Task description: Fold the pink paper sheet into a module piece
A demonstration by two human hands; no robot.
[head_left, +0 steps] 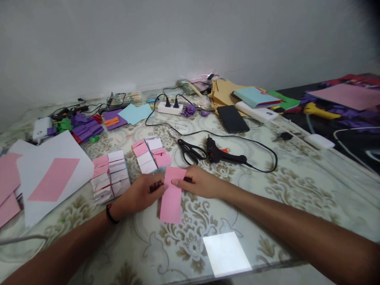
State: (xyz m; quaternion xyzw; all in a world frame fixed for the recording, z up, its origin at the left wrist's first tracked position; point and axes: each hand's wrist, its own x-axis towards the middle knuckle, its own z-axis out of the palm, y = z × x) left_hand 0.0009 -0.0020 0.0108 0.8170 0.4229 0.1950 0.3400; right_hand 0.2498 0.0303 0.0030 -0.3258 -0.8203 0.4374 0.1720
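Observation:
Both hands hold a strip of pink paper (171, 202) above the patterned tabletop. My left hand (142, 192) pinches its left edge, thumb on top, with a dark band at the wrist. My right hand (197, 182) grips the upper right edge, thumb lying on the paper and fingers partly hidden behind. Just beyond the hands lie a pink-and-white folded paper piece (146, 152) and, left of it, a larger folded paper piece (113, 178). Black scissors (190, 152) and a black glue gun (221, 152) rest past my right hand.
White sheets (74, 144) with pink paper lie at the left. A power strip (170, 108) with plugs stands at the back, its black cord (237, 136) looping across the table. A dark phone (233, 118) and stacked coloured paper (257, 97) lie back right. A white square (227, 253) shows near the front edge.

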